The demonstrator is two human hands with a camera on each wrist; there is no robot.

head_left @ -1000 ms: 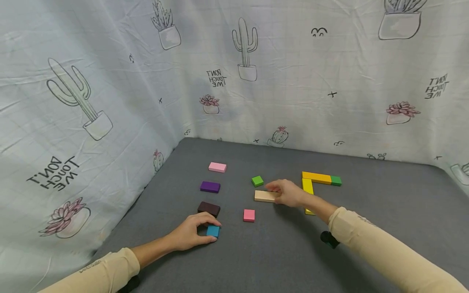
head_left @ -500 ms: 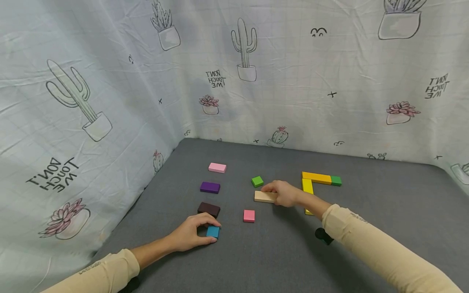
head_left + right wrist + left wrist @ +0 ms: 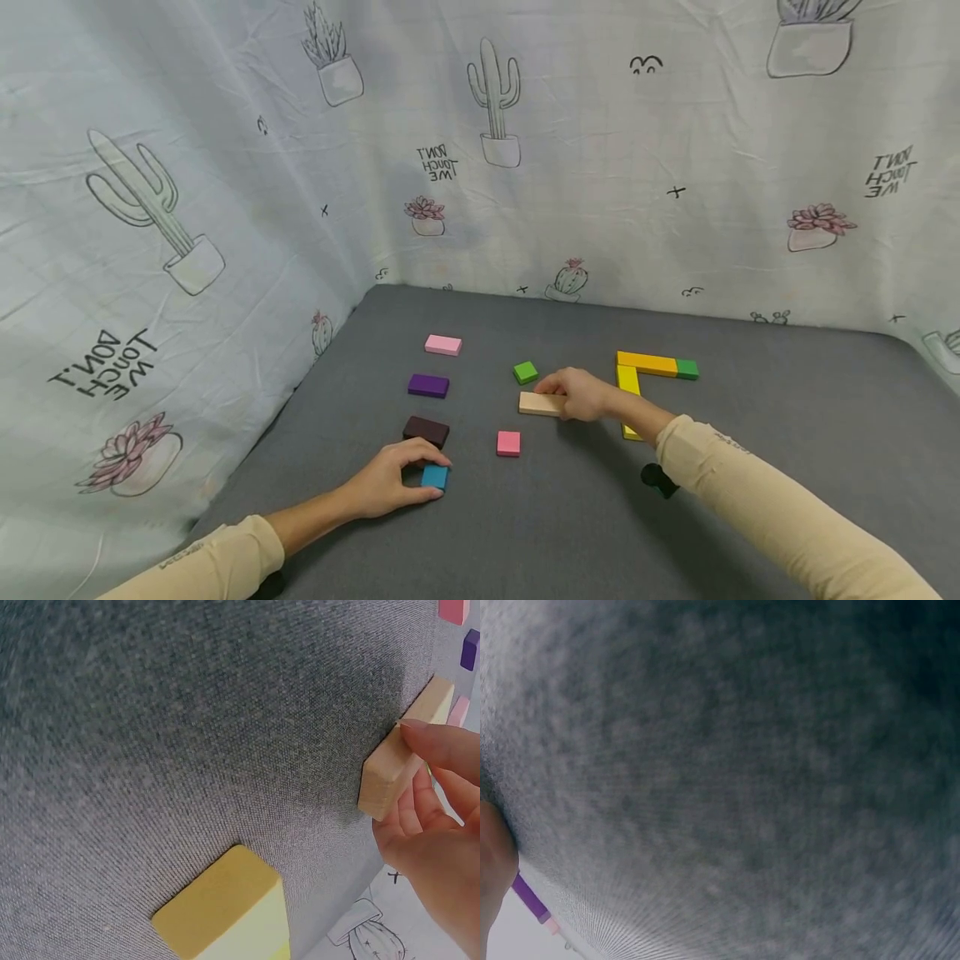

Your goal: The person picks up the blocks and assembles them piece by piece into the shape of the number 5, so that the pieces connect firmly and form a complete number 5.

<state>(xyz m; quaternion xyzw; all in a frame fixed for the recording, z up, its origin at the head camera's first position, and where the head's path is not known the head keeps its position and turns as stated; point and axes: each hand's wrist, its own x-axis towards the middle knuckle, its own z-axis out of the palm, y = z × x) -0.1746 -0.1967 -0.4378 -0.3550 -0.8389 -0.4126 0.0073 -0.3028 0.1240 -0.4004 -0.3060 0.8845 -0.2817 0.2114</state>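
Observation:
On the left of the grey surface, my left hand (image 3: pixel 392 481) has its thumb and fingers around a small blue block (image 3: pixel 434 477). The left wrist view catches only a bit of that hand (image 3: pixel 493 859); the blue block is out of that view. My right hand (image 3: pixel 587 395) grips the right end of a long natural-wood block (image 3: pixel 540 404), lying flat. Seen from the right wrist, the thumb presses the near side of the wood block (image 3: pixel 386 772) and the fingers lie along its far side. A green block (image 3: pixel 525 372) lies just behind it, a coral-pink block (image 3: pixel 508 443) in front.
Dark brown (image 3: pixel 426 431), purple (image 3: pixel 428 386) and light pink (image 3: pixel 443 345) blocks line up on the left. Right of my right hand, yellow (image 3: pixel 628 381), orange-yellow (image 3: pixel 647 364) and dark green (image 3: pixel 687 369) blocks form a corner. A patterned curtain (image 3: pixel 585 183) stands behind.
Over the last second my right hand has shifted slightly left along the wood block, its forearm moving left too. My left hand keeps its place at the blue block. The camera view has tilted slightly.

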